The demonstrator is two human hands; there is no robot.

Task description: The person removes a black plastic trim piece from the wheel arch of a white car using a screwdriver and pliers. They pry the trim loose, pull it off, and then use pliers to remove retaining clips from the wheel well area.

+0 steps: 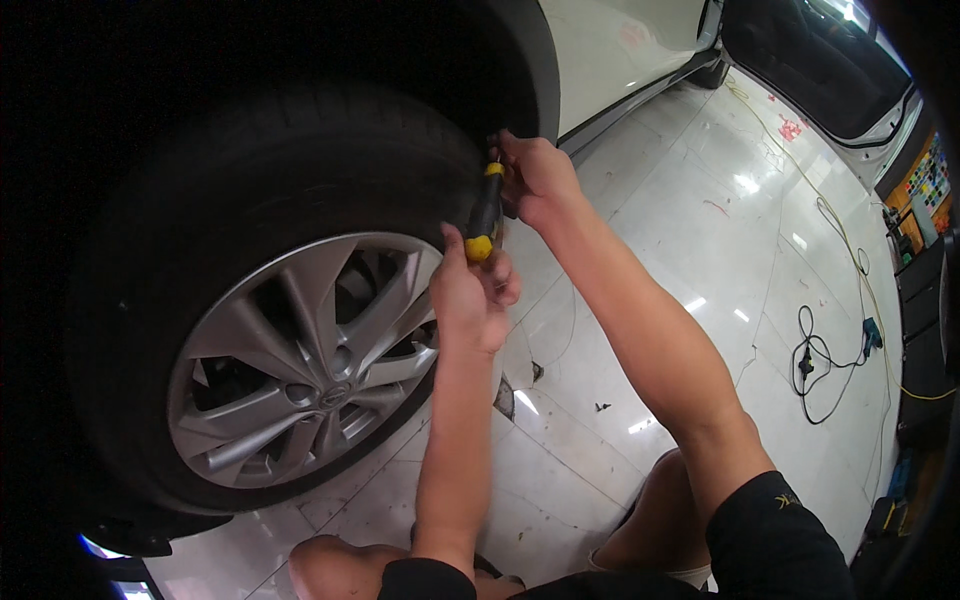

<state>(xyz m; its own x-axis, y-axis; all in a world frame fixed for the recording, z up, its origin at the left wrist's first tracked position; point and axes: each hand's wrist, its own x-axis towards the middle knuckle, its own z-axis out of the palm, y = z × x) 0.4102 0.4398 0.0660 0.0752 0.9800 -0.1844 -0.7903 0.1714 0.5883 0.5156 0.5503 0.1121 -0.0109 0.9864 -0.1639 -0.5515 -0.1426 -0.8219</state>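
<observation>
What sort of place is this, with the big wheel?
It looks like a car workshop or garage. You can see a car wheel up close, a black-and-yellow tool handle at the person's hands and a black cord with a blue-green end lying on the shiny floor.

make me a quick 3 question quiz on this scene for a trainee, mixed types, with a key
1. What colour marks both ends of the dark tool handle?
2. True or false: the right hand is nearer the wheel arch trim than the left hand is.
3. Fill in: the dark looped cable lies on the tiled ____.

Key: 1. Yellow. 2. True. 3. Floor.
</observation>
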